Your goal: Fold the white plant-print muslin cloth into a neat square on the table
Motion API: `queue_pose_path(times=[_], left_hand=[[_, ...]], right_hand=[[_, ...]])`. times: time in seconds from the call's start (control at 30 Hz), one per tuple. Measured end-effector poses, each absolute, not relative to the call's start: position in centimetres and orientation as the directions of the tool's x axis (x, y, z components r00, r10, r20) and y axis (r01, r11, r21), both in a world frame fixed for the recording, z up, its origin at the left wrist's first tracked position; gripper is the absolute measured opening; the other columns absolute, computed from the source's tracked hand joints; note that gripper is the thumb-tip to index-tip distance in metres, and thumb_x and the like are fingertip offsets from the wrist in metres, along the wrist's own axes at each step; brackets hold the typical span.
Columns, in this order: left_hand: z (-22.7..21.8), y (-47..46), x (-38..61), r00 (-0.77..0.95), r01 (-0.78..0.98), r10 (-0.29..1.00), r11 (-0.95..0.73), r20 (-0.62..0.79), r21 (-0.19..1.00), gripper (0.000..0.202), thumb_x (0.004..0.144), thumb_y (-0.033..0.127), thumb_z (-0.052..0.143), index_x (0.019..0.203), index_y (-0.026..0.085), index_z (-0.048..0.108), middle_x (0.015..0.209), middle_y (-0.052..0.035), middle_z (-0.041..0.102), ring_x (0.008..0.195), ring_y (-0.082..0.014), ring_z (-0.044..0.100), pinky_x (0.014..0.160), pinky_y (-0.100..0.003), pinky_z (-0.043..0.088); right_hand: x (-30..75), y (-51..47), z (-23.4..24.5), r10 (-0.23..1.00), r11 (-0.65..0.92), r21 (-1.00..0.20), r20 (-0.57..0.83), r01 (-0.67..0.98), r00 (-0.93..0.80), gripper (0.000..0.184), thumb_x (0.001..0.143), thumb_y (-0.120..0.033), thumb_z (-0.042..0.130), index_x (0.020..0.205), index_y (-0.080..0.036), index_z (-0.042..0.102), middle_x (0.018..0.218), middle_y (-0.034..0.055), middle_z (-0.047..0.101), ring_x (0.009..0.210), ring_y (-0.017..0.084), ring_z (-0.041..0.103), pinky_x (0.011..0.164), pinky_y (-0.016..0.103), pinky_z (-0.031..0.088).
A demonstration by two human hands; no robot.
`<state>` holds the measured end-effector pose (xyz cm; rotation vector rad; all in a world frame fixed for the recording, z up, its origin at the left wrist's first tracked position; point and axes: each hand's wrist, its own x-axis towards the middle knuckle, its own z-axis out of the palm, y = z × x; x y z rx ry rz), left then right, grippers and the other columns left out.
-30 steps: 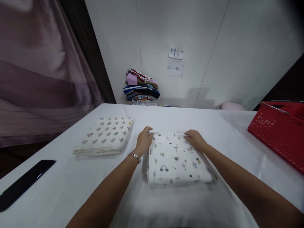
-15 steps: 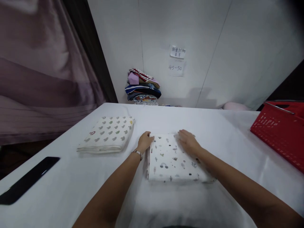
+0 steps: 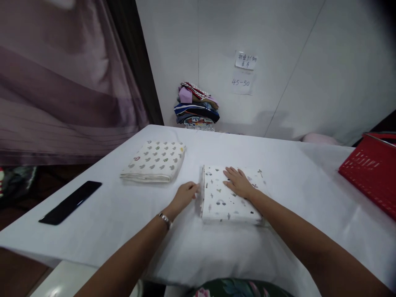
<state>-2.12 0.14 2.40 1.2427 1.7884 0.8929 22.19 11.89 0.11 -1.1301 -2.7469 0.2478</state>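
A folded white cloth with small printed plants and rainbows (image 3: 222, 202) lies on the white-covered table (image 3: 102, 214) in front of me. My right hand (image 3: 237, 182) rests flat on top of it, fingers stretched out. My left hand (image 3: 185, 196) touches the cloth's left edge, fingers curled against the fold. A bracelet shows on my left wrist. A second folded cloth with grey and coloured shapes (image 3: 154, 161) lies apart, to the left and further back.
A black flat phone-like slab (image 3: 70, 202) lies near the table's left edge. A red plastic basket (image 3: 371, 173) stands at the right. A stack of folded clothes (image 3: 196, 107) sits against the back wall under paper notes. A purple curtain hangs left.
My right hand has slid from the cloth's far edge onto its top. My left hand has moved down the left edge toward me. The view has shifted right and back.
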Motion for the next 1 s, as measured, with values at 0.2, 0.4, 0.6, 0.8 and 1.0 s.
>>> queue_pose_path(times=[0.2, 0.4, 0.6, 0.8, 1.0], left_hand=[[2.3, -5.9, 0.2, -0.135, 0.338, 0.963, 0.266, -0.233, 0.903, 0.033, 0.075, 0.048, 0.053, 0.087, 0.019, 0.059, 0.069, 0.0014, 0.059, 0.061, -0.0124, 0.054, 0.057, -0.024, 0.041], [1.2, -7.3, 1.9, -0.196, 0.503, 0.981, 0.104, -0.004, 0.858, 0.025, 0.071, 0.044, 0.060, 0.080, 0.021, 0.053, 0.079, 0.0006, 0.054, 0.066, -0.0134, 0.051, 0.063, -0.026, 0.042], [0.7, -7.3, 2.4, -0.205, 0.531, 0.975, 0.040, 0.082, 0.847, 0.030, 0.082, 0.041, 0.046, 0.061, 0.020, 0.043, 0.081, -0.0003, 0.051, 0.068, -0.0129, 0.051, 0.066, -0.026, 0.041], [1.0, -6.2, 1.7, -0.199, 0.646, 0.980, 0.108, 0.030, 0.755, 0.033, 0.083, 0.042, 0.043, 0.058, 0.020, 0.039, 0.074, 0.0008, 0.050, 0.065, -0.0128, 0.050, 0.063, -0.027, 0.038], [1.5, -5.3, 1.5, -0.168, 0.722, 0.986, 0.130, -0.010, 0.680, 0.035, 0.082, 0.040, 0.043, 0.054, 0.020, 0.039, 0.069, 0.0014, 0.049, 0.064, -0.0128, 0.050, 0.061, -0.026, 0.035]], right_hand=[[21.7, 11.9, 0.2, 0.732, 0.667, -0.233, 0.031, 0.708, -0.680, 0.061, 0.091, -0.055, 0.024, 0.141, -0.021, 0.031, 0.149, 0.0081, 0.021, 0.137, 0.024, 0.014, 0.109, 0.048, 0.012], [20.3, 11.4, 0.5, 0.790, 0.592, -0.232, -0.020, 0.772, -0.612, 0.062, 0.089, -0.059, 0.025, 0.140, -0.024, 0.031, 0.150, 0.0084, 0.020, 0.137, 0.029, 0.013, 0.106, 0.054, 0.012], [19.7, 10.6, 0.5, 0.796, 0.602, -0.175, 0.046, 0.779, -0.604, 0.058, 0.090, -0.055, 0.028, 0.138, -0.023, 0.035, 0.148, 0.0105, 0.025, 0.136, 0.030, 0.017, 0.105, 0.055, 0.014], [19.6, 10.7, 0.4, 0.801, 0.595, -0.162, 0.046, 0.787, -0.596, 0.058, 0.091, -0.054, 0.027, 0.138, -0.022, 0.034, 0.148, 0.0114, 0.024, 0.136, 0.031, 0.017, 0.105, 0.056, 0.015], [17.6, 9.8, 1.6, 0.732, 0.678, -0.194, 0.095, 0.709, -0.675, 0.064, 0.089, -0.058, 0.027, 0.140, -0.019, 0.032, 0.150, 0.0120, 0.017, 0.137, 0.030, 0.010, 0.106, 0.056, 0.011]])
